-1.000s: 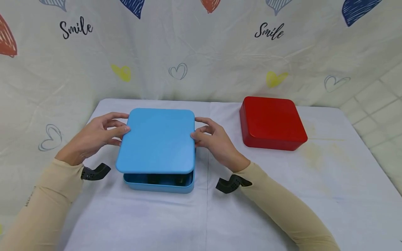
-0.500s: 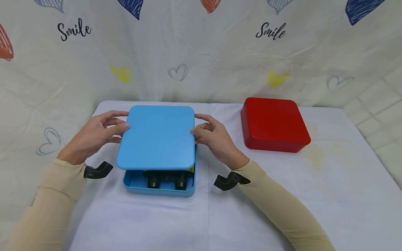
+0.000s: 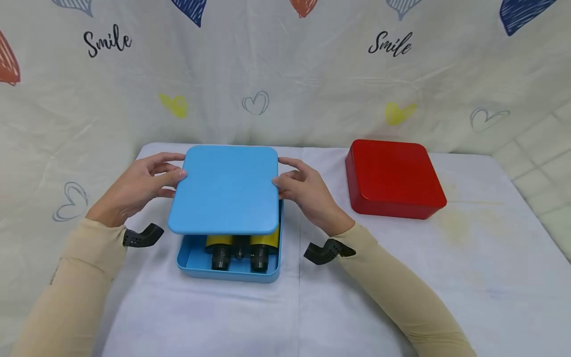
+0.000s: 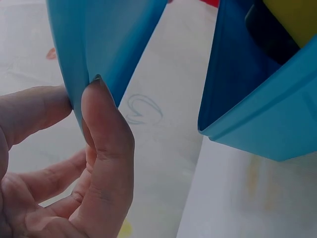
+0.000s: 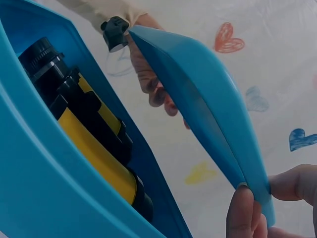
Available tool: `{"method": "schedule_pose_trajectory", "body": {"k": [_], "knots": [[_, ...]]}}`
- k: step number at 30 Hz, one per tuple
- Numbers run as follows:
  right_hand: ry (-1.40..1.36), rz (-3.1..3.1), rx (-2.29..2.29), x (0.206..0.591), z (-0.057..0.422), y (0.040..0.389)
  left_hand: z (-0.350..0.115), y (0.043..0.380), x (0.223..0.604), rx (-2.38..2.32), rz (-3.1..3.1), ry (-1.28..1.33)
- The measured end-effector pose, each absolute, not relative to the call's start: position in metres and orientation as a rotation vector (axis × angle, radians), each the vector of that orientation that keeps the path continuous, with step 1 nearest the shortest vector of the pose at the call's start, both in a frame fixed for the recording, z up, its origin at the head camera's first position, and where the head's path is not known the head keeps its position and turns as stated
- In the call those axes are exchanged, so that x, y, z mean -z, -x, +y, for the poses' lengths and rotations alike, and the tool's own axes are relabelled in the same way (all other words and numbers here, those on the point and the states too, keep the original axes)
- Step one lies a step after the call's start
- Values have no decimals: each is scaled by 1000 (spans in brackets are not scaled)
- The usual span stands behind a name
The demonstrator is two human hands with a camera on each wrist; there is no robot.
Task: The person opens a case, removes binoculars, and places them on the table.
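hands (image 3: 136, 186) (image 3: 312, 198) gripping blue lid (image 3: 226, 191), binoculars (image 3: 241, 245) in box (image 3: 223, 275)

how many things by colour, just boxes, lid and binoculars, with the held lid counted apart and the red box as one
Blue: 2 (lid, open box)
Red: 1 (closed box)
Yellow and black: 1 (binoculars)
Total: 4
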State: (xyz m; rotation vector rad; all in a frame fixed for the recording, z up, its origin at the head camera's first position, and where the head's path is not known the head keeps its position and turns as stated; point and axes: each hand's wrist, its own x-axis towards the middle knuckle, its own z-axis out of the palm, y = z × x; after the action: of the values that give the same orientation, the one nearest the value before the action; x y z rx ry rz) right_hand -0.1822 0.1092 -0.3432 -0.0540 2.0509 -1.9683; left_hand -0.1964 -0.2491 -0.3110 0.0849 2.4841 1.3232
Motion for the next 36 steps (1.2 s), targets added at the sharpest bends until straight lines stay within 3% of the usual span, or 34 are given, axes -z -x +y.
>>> {"method": "schedule_pose_trajectory", "body": {"k": [36], "knots": [[24, 1972, 2119, 330, 106, 218, -242, 223, 305, -1390, 2502, -42]]}}
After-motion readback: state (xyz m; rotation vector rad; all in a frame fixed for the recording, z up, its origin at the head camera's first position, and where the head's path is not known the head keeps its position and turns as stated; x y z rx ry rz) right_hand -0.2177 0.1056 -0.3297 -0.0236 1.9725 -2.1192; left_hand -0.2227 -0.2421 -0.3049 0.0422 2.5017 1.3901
